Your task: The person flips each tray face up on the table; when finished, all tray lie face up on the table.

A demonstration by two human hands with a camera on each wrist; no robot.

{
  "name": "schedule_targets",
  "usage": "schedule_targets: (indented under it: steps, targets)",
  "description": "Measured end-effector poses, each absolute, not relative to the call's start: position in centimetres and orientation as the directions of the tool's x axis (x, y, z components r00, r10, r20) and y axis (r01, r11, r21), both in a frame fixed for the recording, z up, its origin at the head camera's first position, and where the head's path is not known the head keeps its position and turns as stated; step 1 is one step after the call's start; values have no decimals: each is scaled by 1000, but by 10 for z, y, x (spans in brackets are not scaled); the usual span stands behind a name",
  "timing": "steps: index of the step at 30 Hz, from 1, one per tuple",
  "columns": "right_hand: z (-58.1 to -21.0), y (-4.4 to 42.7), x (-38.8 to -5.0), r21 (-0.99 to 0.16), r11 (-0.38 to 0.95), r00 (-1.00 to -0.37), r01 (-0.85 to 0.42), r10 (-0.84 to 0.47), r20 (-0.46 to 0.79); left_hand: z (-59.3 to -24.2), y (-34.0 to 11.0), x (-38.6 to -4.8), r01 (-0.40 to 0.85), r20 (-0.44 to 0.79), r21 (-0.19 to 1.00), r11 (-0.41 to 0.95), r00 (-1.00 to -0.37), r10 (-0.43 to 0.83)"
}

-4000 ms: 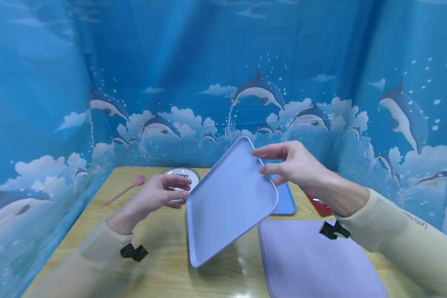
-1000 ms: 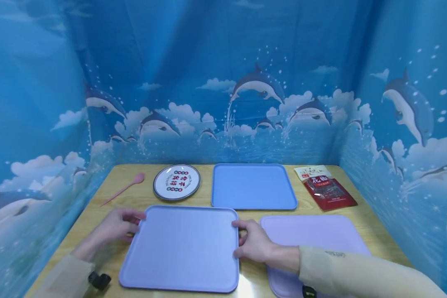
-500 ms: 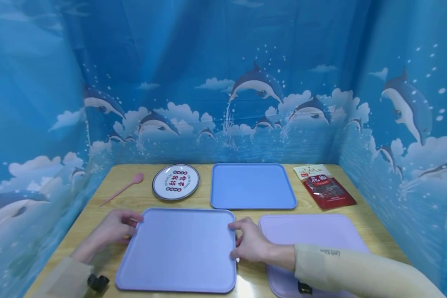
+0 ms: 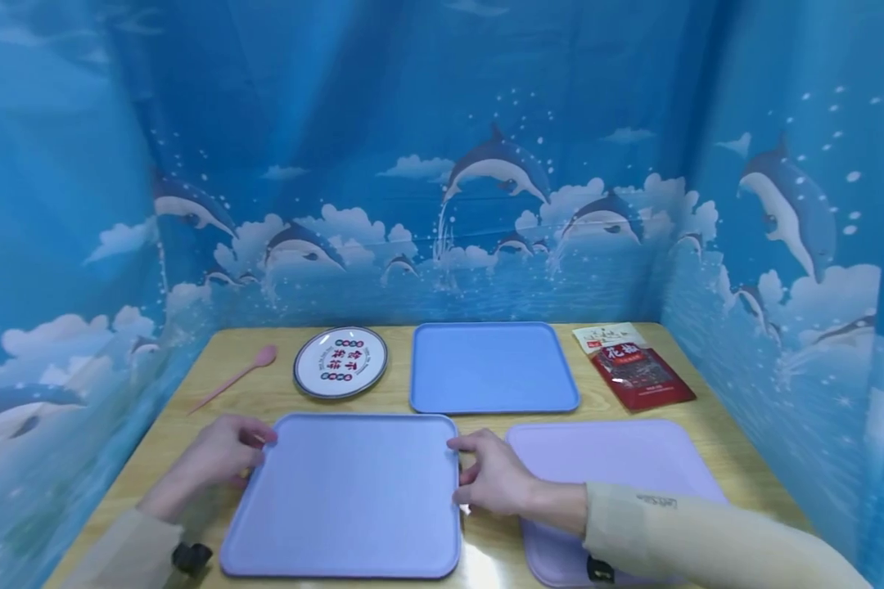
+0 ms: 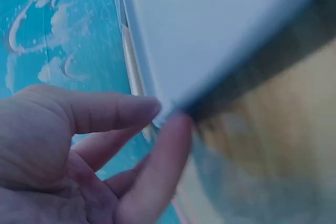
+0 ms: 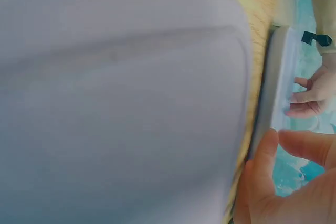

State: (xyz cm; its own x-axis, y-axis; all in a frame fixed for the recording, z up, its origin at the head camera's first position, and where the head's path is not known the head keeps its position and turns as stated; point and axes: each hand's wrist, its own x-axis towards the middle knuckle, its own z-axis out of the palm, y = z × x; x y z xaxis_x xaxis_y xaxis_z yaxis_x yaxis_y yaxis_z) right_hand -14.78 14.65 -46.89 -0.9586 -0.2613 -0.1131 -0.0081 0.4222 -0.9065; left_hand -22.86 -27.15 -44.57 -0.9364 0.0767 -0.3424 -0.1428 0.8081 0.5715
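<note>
A lavender-blue rectangular tray point(image 4: 346, 495) lies at the front left of the table, its raised rim facing up. My left hand point(image 4: 224, 450) is at its upper left corner; the left wrist view shows thumb and forefinger pinching that corner of the tray point(image 5: 173, 40). At the right rim, my right hand point(image 4: 495, 474) holds the tray between thumb and fingers. In the right wrist view, the right hand point(image 6: 289, 182) has its fingertips at the tray's edge point(image 6: 275, 87). The right forearm passes over a lilac flat piece with rounded corners and a grooved edge point(image 4: 611, 458).
Along the back of the wooden table point(image 4: 390, 397) are a pink spoon point(image 4: 243, 372), a white plate point(image 4: 339, 362) with printed characters, a blue tray point(image 4: 493, 368) and a red and white packet point(image 4: 633, 368). A blue dolphin-print curtain point(image 4: 427, 164) encloses the table.
Four seconds ago the tray was tilted up in the right hand, the left hand beside it. It came down flat at the front left with both hands on it; the last second brings little movement.
</note>
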Motion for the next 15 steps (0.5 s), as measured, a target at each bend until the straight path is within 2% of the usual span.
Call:
schedule_targets:
  steps: [8,15]
  targets:
    - [-444,176,-151,-934,355,-948,53,-276,-158,-423,-242,-227,85,-195,326,942,-968,155]
    - [-423,210,-155,-928,361,-949,88,-254,-188,-414,-180,-228,159,-154,361,919,-962,227]
